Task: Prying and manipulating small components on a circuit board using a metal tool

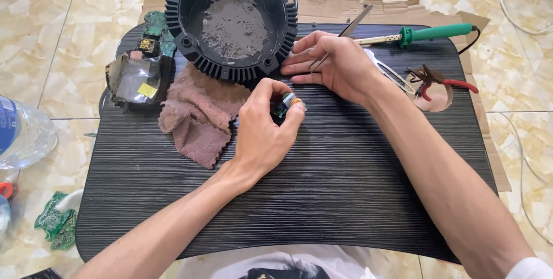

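My left hand [264,135] pinches a small green circuit board with a copper coil [286,104] just above the black ribbed tray table [345,198]. My right hand [337,66] rests on the table a little behind it and holds metal tweezers [352,24], whose tips point toward the far edge. A round black finned housing [231,21] with grey dust inside stands just beyond both hands. A brown cloth [199,115] lies left of my left hand.
A green-handled soldering iron [423,33] and red-handled pliers [440,80] lie at the right back. A dark taped part [140,80] and a green board [155,32] sit at the left. A plastic water bottle [20,132] and board scraps [56,221] lie on the tiled floor.
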